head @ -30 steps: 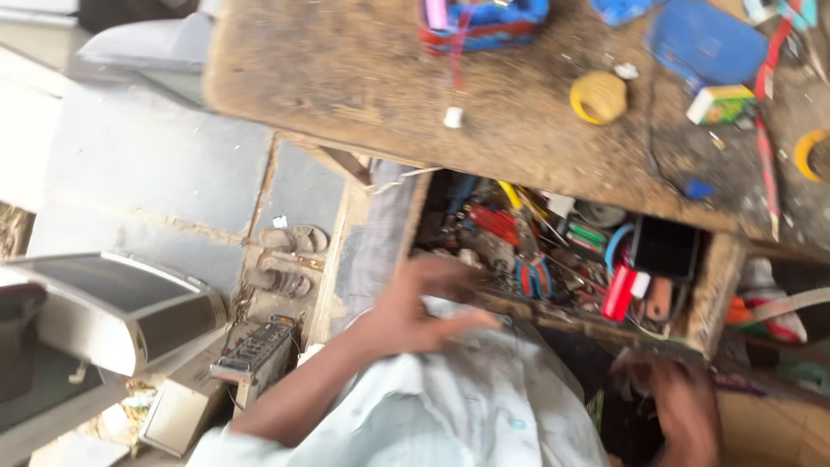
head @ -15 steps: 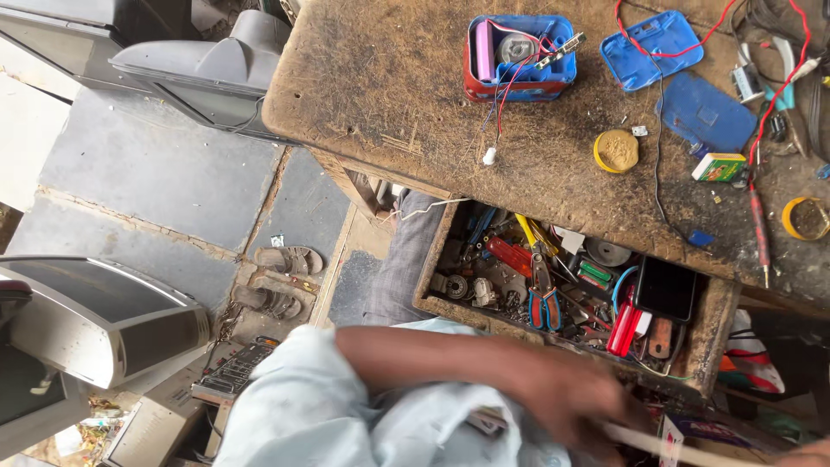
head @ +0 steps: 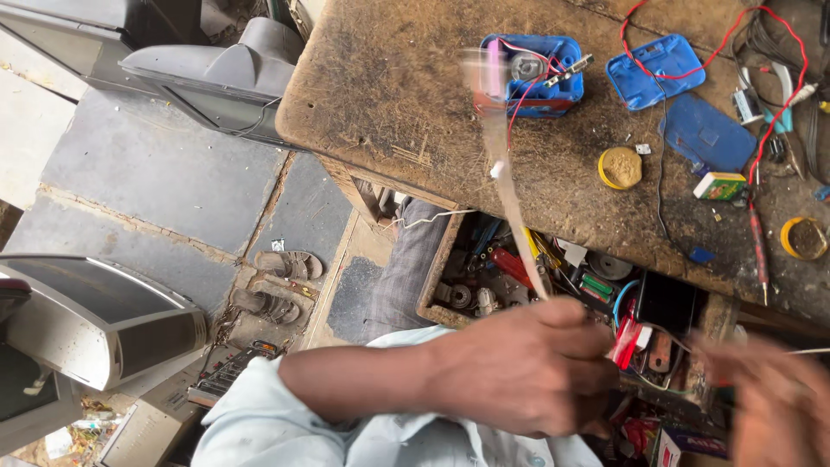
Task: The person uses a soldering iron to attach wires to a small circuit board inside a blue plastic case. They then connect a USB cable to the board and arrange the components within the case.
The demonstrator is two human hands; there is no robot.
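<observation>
A worn brown wooden workbench (head: 415, 104) stands on grey stone floor slabs (head: 156, 186); brown sandals (head: 277, 281) and grey television casings (head: 216, 73) rest nearby in daylight.

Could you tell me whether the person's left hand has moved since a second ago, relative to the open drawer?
Yes. The left hand has come off the drawer rim's left end, towards the body.

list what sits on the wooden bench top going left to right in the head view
open blue case with red wires → blue lid → round yellow tin → small green and white box → yellow ring
</observation>
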